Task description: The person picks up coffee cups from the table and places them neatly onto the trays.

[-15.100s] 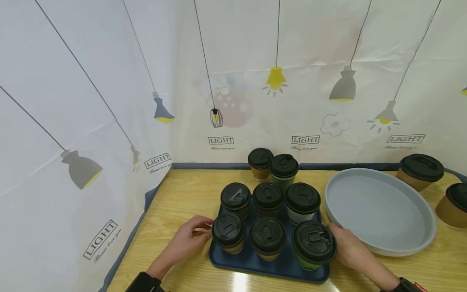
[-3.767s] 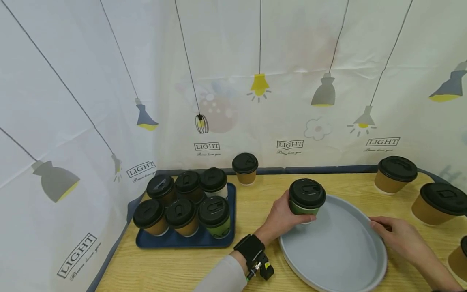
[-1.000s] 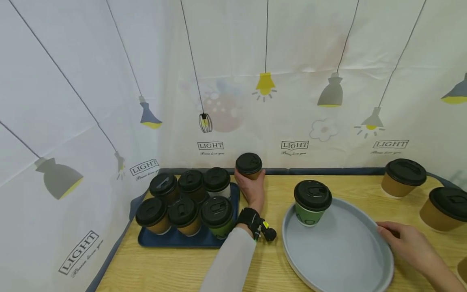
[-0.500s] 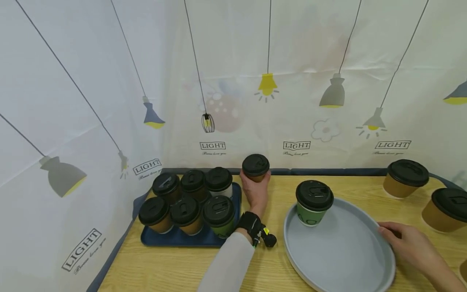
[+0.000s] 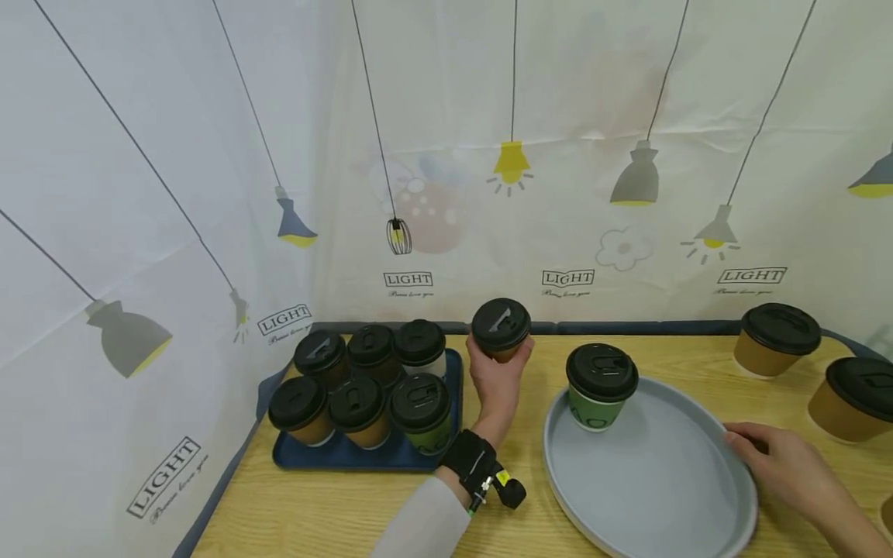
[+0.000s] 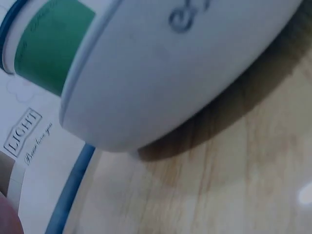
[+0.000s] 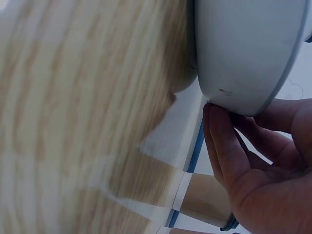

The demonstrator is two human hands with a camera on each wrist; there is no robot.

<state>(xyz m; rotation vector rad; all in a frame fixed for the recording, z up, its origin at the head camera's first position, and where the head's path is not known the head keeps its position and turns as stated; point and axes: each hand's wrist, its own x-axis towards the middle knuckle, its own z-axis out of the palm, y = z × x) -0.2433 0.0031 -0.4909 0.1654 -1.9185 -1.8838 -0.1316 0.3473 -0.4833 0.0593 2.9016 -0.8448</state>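
Observation:
My left hand grips a brown paper coffee cup with a black lid, tilted and near the back edge of the table. In the left wrist view only a bit of a finger shows; the held cup is mostly out of that view. My right hand pinches the right rim of a round grey tray. In the right wrist view its fingers lie under the tray's edge, the thumb against the wall. A green lidded cup stands upright on the tray's back left part.
At left, a blue rectangular tray bears several lidded cups in two rows. Brown lidded cups stand on the table at the right, one partly cut off by the frame. A patterned cloth wall closes off the back.
Over the last second my left hand has moved the brown cup rightward and tilted it. Earlier it set the green cup on the round tray. My right hand keeps its place at the rim.

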